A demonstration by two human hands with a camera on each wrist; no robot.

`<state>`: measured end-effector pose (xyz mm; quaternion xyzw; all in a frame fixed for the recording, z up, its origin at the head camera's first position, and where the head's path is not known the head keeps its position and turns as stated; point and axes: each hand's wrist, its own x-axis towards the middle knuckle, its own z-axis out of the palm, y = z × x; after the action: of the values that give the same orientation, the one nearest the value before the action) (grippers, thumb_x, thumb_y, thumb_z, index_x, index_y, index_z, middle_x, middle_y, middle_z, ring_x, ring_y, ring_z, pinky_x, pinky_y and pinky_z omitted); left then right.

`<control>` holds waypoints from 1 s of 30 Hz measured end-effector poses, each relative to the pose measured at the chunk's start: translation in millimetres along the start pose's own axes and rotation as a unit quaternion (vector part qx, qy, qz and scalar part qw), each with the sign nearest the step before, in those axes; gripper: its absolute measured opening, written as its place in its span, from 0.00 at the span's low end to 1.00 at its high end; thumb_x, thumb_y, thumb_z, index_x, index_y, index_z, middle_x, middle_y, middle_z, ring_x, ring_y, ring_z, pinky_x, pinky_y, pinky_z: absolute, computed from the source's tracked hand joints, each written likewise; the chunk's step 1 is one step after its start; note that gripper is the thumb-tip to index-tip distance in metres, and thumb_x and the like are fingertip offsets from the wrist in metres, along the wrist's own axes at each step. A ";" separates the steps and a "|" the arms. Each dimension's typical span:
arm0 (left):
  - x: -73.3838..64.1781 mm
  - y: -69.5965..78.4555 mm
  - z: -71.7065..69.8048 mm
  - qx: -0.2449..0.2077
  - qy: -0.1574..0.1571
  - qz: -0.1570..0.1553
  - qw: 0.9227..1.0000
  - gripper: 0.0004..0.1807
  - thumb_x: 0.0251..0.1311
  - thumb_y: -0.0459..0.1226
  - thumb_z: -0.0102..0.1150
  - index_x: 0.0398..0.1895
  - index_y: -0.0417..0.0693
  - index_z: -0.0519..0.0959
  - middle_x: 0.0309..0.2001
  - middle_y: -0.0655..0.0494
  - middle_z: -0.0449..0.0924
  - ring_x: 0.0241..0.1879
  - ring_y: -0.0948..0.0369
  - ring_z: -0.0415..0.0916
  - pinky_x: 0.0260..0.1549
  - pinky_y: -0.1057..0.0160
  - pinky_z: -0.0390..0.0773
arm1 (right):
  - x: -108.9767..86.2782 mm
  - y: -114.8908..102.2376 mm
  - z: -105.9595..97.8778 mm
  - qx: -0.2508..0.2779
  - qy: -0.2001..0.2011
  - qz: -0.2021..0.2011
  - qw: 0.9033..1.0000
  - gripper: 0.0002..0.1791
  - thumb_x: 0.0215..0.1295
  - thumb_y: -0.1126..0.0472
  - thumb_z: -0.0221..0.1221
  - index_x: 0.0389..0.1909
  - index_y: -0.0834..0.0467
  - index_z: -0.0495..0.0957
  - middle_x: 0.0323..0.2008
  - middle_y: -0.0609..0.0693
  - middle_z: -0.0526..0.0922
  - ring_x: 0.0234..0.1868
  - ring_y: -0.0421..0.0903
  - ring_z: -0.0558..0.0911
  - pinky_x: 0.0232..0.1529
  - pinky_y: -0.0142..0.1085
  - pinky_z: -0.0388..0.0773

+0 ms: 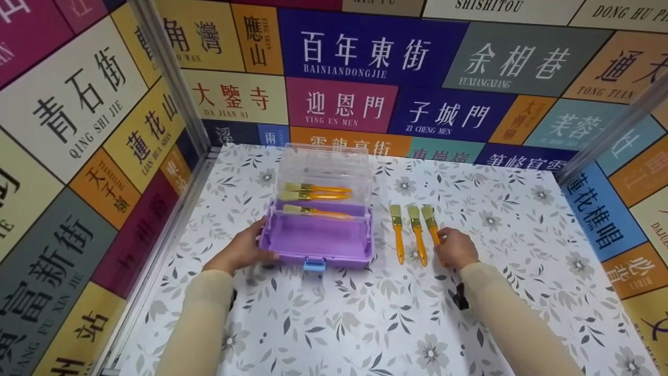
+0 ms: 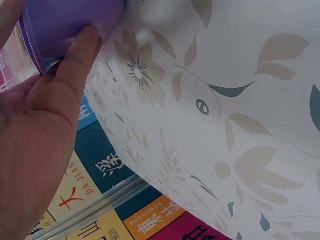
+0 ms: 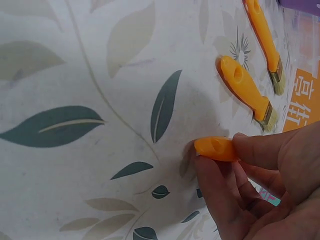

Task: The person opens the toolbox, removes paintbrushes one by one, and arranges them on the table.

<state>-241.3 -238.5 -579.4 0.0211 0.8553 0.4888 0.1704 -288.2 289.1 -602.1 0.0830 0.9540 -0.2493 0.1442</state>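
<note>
My right hand (image 1: 455, 247) is pinching the handle of the rightmost orange-handled paintbrush (image 1: 431, 225), fingers curled round it, handle end poking out between thumb and fingertips (image 3: 218, 172). It lies on the floral-print tablecloth (image 1: 365, 313), just beside two more orange brushes (image 1: 407, 232). My left hand (image 1: 245, 250) rests flat against the left wall of the purple plastic case (image 1: 318, 237), fingers straight, steadying it. Clear lid (image 1: 323, 167) stands open; three brushes (image 1: 313, 198) lie across the far part of the case. I'd say grip firmly near the handle's end, lift clear of its neighbour without nudging it, and keep the case braced.
</note>
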 end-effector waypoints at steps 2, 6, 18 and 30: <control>0.9 -0.5 -0.2 -0.001 0.000 0.004 1.000 0.63 0.44 0.36 0.80 0.81 0.50 0.47 0.73 0.41 0.59 0.70 0.45 0.59 0.68 0.47 0.59 | 0.7 0.8 0.4 -0.001 0.002 0.004 1.000 0.26 0.67 0.65 0.56 0.65 0.66 0.70 0.53 0.66 0.79 0.29 0.50 0.81 0.21 0.38 0.78; 1.7 -1.4 -0.5 -0.002 0.001 0.006 1.000 0.63 0.44 0.36 0.80 0.81 0.50 0.48 0.73 0.41 0.60 0.70 0.44 0.60 0.68 0.45 0.59 | 1.5 1.0 0.3 -0.002 0.007 0.017 1.000 0.24 0.66 0.65 0.56 0.63 0.65 0.72 0.49 0.63 0.80 0.29 0.50 0.80 0.21 0.38 0.77; 2.7 -2.8 0.9 0.011 0.007 0.011 1.000 0.63 0.44 0.36 0.80 0.80 0.47 0.48 0.73 0.39 0.59 0.70 0.45 0.60 0.69 0.47 0.59 | -1.8 0.5 -0.5 -0.015 0.007 0.019 1.000 0.22 0.65 0.65 0.57 0.59 0.67 0.73 0.43 0.60 0.81 0.24 0.48 0.80 0.22 0.38 0.76; 1.8 -2.3 0.6 0.003 0.005 0.013 1.000 0.63 0.44 0.35 0.80 0.81 0.48 0.47 0.73 0.39 0.60 0.69 0.44 0.61 0.68 0.47 0.61 | -5.3 6.4 -6.3 -0.020 0.043 -0.014 0.999 0.24 0.65 0.62 0.53 0.61 0.67 0.74 0.43 0.60 0.84 0.33 0.53 0.81 0.35 0.46 0.79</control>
<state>-242.5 -238.9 -582.2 0.0303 0.8571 0.4890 0.1591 -283.2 297.3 -598.1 0.0777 0.9653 -0.2279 0.1008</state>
